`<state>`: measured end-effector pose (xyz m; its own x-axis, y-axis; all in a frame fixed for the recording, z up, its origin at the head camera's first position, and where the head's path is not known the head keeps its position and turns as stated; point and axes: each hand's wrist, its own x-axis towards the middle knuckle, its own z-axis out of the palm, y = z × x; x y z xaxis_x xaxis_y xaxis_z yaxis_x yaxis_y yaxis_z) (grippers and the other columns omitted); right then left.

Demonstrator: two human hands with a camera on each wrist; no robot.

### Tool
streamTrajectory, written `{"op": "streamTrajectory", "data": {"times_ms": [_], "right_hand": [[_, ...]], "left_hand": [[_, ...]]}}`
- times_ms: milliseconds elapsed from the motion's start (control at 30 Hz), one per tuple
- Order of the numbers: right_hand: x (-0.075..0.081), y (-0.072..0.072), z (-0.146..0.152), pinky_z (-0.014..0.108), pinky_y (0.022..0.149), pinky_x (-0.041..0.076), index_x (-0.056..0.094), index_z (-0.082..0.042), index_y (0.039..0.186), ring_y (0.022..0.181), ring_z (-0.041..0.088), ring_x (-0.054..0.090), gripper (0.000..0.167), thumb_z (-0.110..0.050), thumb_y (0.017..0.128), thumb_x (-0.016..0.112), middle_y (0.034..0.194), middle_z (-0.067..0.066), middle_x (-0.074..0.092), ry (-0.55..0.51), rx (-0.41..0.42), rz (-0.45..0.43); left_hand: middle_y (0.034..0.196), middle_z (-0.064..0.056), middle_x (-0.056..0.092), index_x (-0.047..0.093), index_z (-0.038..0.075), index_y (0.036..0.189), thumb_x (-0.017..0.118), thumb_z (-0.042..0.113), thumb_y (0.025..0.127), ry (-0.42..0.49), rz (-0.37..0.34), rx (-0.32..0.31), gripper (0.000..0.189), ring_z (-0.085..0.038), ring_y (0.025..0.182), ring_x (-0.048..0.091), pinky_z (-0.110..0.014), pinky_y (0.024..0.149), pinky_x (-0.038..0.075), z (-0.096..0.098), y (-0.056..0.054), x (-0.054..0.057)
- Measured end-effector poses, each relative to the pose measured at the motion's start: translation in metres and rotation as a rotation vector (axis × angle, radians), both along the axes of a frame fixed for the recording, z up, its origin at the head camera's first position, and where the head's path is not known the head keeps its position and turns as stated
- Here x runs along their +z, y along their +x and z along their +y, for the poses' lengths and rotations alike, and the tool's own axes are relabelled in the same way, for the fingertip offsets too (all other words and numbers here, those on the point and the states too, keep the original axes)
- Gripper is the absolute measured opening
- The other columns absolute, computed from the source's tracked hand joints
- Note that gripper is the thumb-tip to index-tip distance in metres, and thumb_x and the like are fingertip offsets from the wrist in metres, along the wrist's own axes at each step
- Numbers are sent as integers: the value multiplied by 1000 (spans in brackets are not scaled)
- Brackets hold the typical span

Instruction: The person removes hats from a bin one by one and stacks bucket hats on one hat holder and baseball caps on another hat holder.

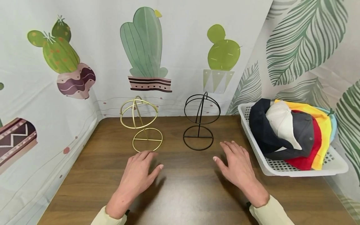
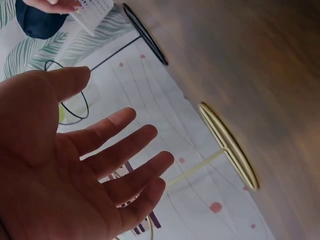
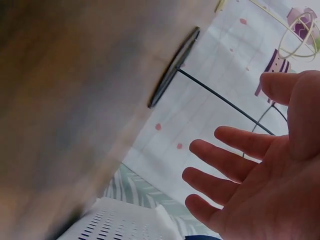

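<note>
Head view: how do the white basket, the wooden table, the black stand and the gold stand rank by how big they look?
1. Wooden table, by far the largest.
2. White basket.
3. Black stand and gold stand: too alike to rank.

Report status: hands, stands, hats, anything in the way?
Left hand, right hand: both empty. Gold stand, black stand: standing, bare. Hats piled in basket. No obstruction seen.
</note>
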<state>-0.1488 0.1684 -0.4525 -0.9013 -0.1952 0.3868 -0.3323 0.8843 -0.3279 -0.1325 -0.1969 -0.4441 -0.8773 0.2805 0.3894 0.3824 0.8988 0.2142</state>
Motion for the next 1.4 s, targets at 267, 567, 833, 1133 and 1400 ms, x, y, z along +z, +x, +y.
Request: {"op": "streamTrajectory", "data": {"times_ms": [267,567,833,1133,1400], "right_hand": [[14,-2,4,64,117,34,60,0,145,143,48,48,61,-37,99,75,146,23,60,-33,-7,7],[25,-2,13,62,117,34,61,3,142,140,48,51,57,-32,99,75,143,25,63,-66,-15,9],[34,-6,19,63,117,35,61,3,142,136,47,54,56,-27,97,76,142,24,63,-83,68,55],[49,-11,24,62,114,37,62,2,141,132,43,57,56,-26,95,79,141,23,64,-99,55,119],[67,-11,28,62,117,34,61,0,143,135,43,55,55,-23,97,78,142,22,63,-125,25,117]], "left_hand": [[129,-6,69,70,13,130,79,42,95,13,10,-53,46,-36,124,63,-56,100,49,16,0,2],[127,-1,69,71,15,128,80,40,95,-17,20,-127,43,-32,123,64,-52,99,48,33,-1,-5],[124,0,70,70,16,128,78,39,96,-16,18,-202,40,-28,121,65,-50,102,48,47,1,-14],[122,3,69,70,16,126,77,40,97,-6,29,-276,38,-24,121,65,-48,105,48,74,0,-17],[124,6,68,69,18,128,75,42,98,-19,15,-334,39,-21,122,63,-45,104,49,97,-2,-18]]}}
